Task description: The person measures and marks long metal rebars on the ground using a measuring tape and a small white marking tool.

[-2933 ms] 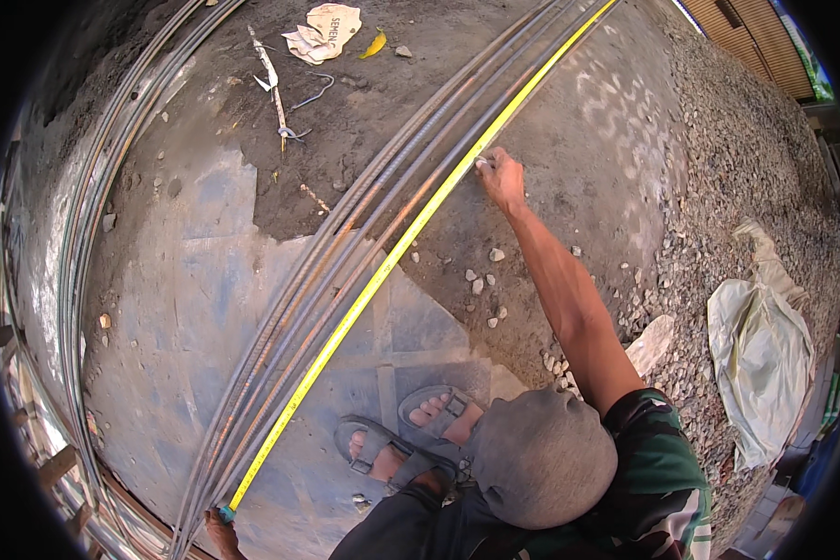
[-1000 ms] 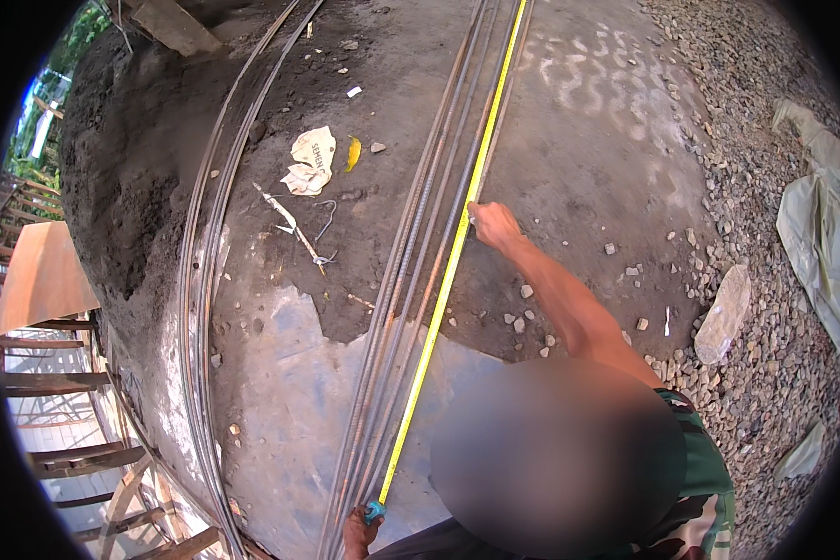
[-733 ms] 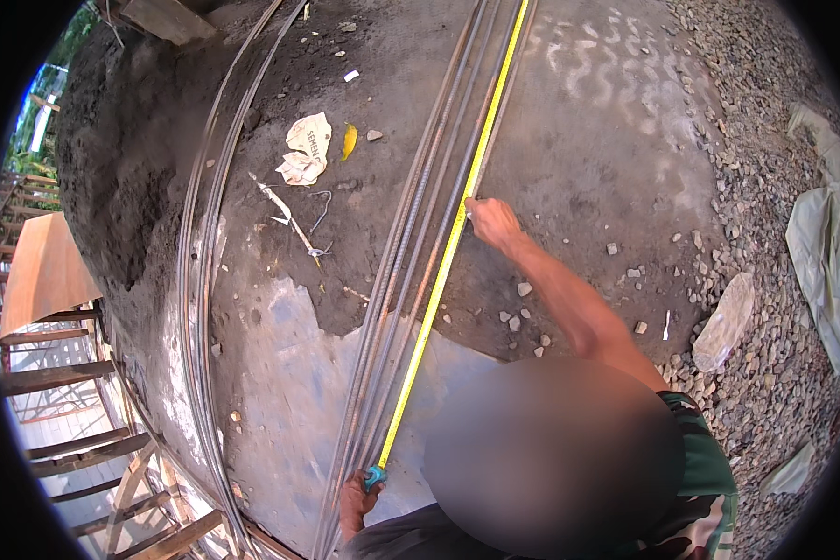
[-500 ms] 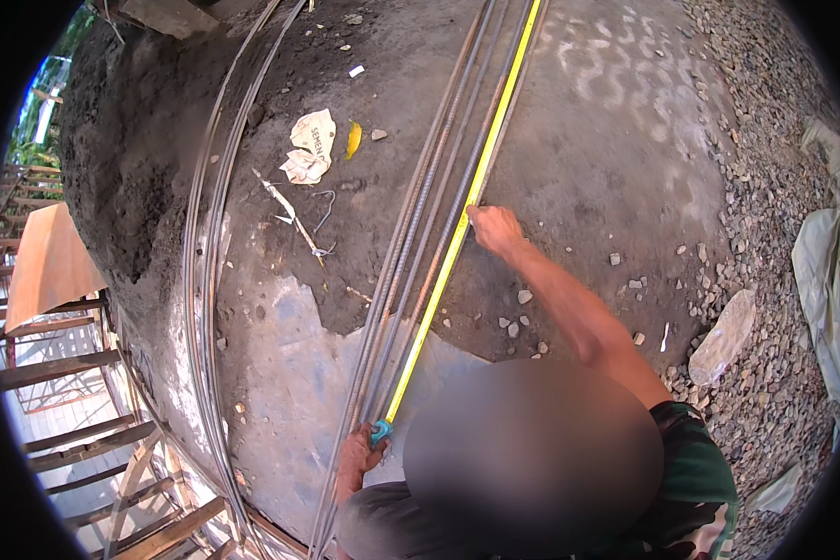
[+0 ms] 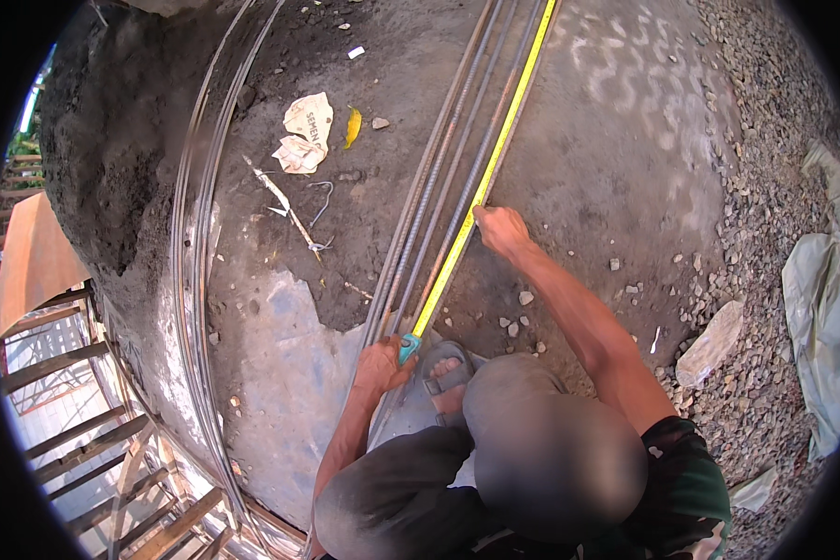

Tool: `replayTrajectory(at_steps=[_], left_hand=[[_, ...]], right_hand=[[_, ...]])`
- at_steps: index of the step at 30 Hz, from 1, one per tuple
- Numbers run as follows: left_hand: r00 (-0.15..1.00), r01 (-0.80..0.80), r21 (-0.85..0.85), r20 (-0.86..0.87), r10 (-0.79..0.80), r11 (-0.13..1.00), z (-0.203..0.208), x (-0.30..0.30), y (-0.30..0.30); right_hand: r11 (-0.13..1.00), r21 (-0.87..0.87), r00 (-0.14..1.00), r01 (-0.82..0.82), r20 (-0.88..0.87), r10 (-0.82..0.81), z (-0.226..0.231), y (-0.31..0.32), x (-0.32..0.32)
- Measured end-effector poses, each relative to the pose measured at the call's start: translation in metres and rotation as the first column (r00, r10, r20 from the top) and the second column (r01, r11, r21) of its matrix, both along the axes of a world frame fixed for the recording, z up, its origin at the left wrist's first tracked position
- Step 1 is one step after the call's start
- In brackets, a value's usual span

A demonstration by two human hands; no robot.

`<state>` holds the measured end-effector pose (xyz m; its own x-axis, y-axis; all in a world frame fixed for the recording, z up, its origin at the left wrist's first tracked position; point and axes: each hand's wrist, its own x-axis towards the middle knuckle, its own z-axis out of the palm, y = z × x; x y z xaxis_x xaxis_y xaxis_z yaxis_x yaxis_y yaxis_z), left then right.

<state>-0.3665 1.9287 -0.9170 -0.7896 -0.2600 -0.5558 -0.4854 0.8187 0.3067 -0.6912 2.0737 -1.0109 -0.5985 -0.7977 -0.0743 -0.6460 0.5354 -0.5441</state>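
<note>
My left hand (image 5: 381, 367) is closed around the teal case of a tape measure (image 5: 409, 350), next to a bundle of steel bars (image 5: 427, 177). From the case the yellow tape blade (image 5: 450, 263) runs out along the bars and leaves the view at the top. My right hand (image 5: 502, 231) pinches the right edge of that blade farther up. The ribbed bars lie side by side on the ground, slightly slanted, just left of the tape. Their near ends are partly hidden behind my left hand and arm.
More long bars (image 5: 192, 252) bend past on the left. A torn paper sack (image 5: 308, 131), a yellow leaf (image 5: 353, 128) and a stick (image 5: 282, 201) lie between. Gravel (image 5: 784, 187) and plastic sheeting (image 5: 817, 317) border the right; timber framing (image 5: 75, 439) stands lower left. My sandalled foot (image 5: 446, 378) is beside the tape.
My left hand has slid up along the bars with the tape case, nearer my right hand, which keeps its pinch on the blade. My knees and sandalled foot now show.
</note>
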Motion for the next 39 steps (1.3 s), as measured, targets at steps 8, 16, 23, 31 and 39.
replayTrajectory(at_steps=[8, 16, 23, 31, 39], left_hand=[[0.979, -0.038, 0.022, -0.199, 0.041, 0.999, -0.027, -0.073, -0.017], [0.963, -0.051, -0.007, -0.266, 0.048, 0.999, -0.051, -0.128, -0.039], [0.911, -0.062, -0.051, -0.411, 0.036, 0.997, -0.060, -0.156, -0.026], [0.714, -0.272, 0.011, -0.669, 0.209, 0.962, -0.093, -0.147, -0.001], [0.633, -0.438, 0.020, -0.704, 0.323, 0.899, -0.104, -0.141, 0.020]], right_hand=[[0.998, 0.022, 0.997, 0.058, 0.050, -0.059, 0.004, 0.003, 0.002], [0.993, 0.114, 0.999, 0.009, 0.053, -0.015, 0.012, -0.003, 0.001], [0.985, 0.153, 0.997, -0.075, 0.011, 0.074, 0.017, -0.003, -0.014], [0.984, -0.022, 0.976, -0.178, -0.129, 0.173, 0.008, -0.004, -0.006], [0.969, -0.032, 0.959, -0.246, -0.150, 0.239, 0.001, -0.002, -0.002]])
